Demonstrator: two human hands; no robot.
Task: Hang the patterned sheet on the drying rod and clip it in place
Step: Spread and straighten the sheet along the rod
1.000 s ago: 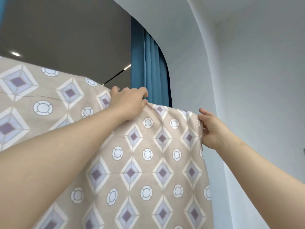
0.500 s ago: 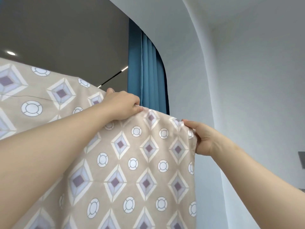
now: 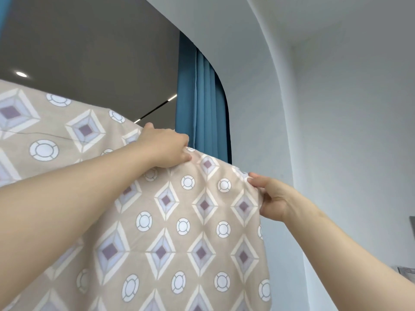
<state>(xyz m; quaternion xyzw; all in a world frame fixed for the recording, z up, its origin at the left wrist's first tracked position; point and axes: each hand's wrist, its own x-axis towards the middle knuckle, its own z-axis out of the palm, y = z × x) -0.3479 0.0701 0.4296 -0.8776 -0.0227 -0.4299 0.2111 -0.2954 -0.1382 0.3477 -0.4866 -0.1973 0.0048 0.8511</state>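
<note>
A beige patterned sheet [image 3: 184, 223] with purple diamonds and white circles hangs folded over a line high up and falls toward me. The drying rod itself is hidden under its top fold. My left hand [image 3: 165, 148] grips the sheet's top edge near the middle of the view. My right hand [image 3: 272, 198] pinches the sheet's right edge just below the top corner. No clip is in view.
A blue curtain [image 3: 202, 104] hangs behind the sheet's top edge. A pale wall [image 3: 348, 142] curves up on the right. The dark ceiling [image 3: 78, 46] with a round light is at upper left. A grey object [image 3: 412, 227] shows at the right border.
My left hand has closed tighter on the top edge. My right hand has shifted left and slightly lower along the right edge, and that edge has drawn in to the left.
</note>
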